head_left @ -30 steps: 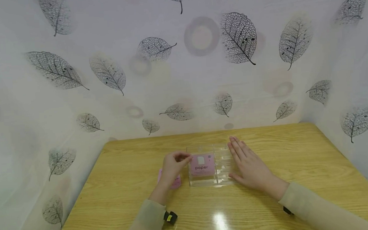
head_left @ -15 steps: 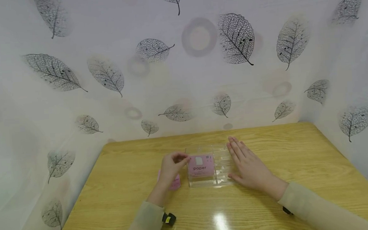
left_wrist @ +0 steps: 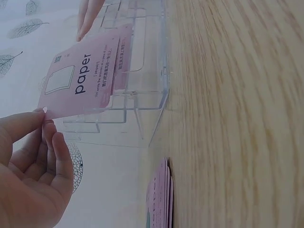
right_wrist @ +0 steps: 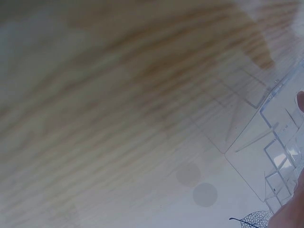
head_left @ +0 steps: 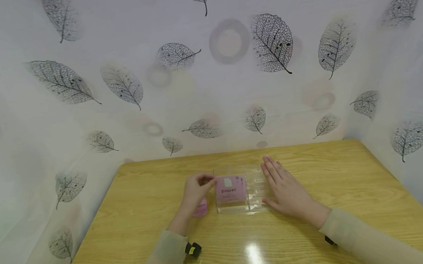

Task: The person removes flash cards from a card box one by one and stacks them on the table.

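The desk (head_left: 131, 236) is carrying everything. The clear plastic rack (head_left: 249, 198) is sitting mid-desk; uneven pressing could be shifting it. The right hand (head_left: 288, 189) is bracing its right side, fingers straight, gripping nothing. The left hand (head_left: 196, 190) is pinching one upper left corner, thumb to fingers, of the pink "paper" card (head_left: 230, 189). The card stack (head_left: 200, 209) is lying below that wrist; a dropping arm could be scattering it. The held card is overlapping another pink card (left_wrist: 124, 52) in the rack's left section; a single-corner hold could be causing twisting or snagging. Lower-edge seating: can't tell.
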Motion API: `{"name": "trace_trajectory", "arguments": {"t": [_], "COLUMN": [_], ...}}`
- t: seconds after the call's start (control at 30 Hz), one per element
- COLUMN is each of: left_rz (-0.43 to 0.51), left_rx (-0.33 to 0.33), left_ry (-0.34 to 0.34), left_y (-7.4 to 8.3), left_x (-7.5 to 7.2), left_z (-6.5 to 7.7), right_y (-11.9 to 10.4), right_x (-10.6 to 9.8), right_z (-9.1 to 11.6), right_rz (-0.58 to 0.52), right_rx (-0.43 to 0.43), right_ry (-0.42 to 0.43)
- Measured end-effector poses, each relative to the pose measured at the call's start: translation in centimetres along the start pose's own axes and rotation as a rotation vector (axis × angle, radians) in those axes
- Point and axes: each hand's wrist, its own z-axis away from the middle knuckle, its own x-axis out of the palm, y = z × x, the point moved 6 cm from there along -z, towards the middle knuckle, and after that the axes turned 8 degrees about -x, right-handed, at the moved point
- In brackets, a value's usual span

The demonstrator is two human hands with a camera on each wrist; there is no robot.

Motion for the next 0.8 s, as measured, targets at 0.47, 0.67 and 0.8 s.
{"name": "trace_trajectory", "arguments": {"t": [0.47, 0.67, 0.8], "left_rz": [0.005, 0.007, 0.030], "left_rx": [0.006, 0.006, 0.034], "left_ry": [0.014, 0.017, 0.020], "left_y": [0.6, 1.0, 1.5], "left_x": [-0.6, -1.0, -1.2], "left_z": [0.2, 0.5, 0.7], "right_y": [0.0, -0.1, -0.1], "right_x": [0.1, 0.0, 0.0], "right_z": [0.0, 0.0, 0.0], "right_rz": [0.003, 0.007, 0.009], "right_rx": [-0.004, -0.009, -0.010], "right_ry": [0.008, 0.023, 0.026]}}
